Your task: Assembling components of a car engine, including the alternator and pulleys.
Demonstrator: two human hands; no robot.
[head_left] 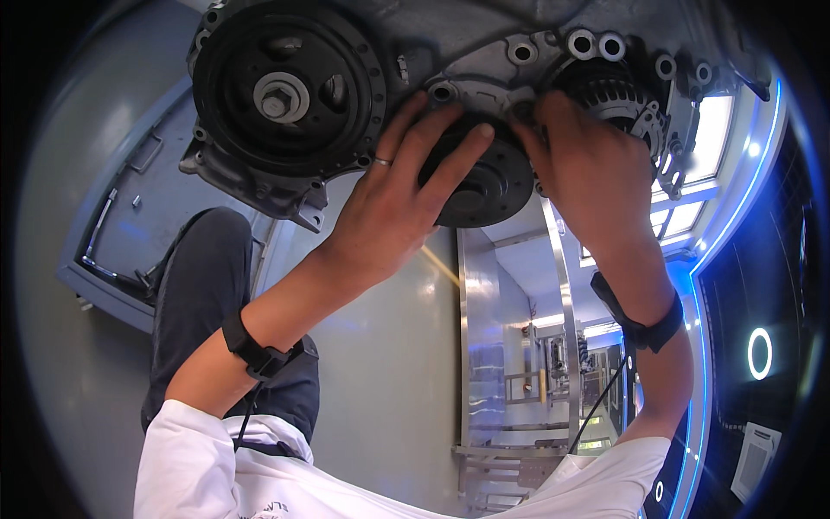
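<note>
Both hands on a round black metal pulley disc point(480, 177), seated low on the grey cast-metal engine cover point(484, 52), right of the large black ribbed pulley wheel with centre bolt point(281, 86). Left hand point(398, 199): fingers spread across the disc face and rim. Right hand point(592, 164): fingers pressed at the disc's upper right edge, tips probably hidden. Disc looks heavy, rigid, maybe oily; hold by the rim.

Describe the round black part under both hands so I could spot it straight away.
Start at the grey metal engine casing across the top. Right of its large black pulley with the silver centre nut sits a smaller black disc, which the left hand and right hand touch. It is smaller, without that nut.
</note>
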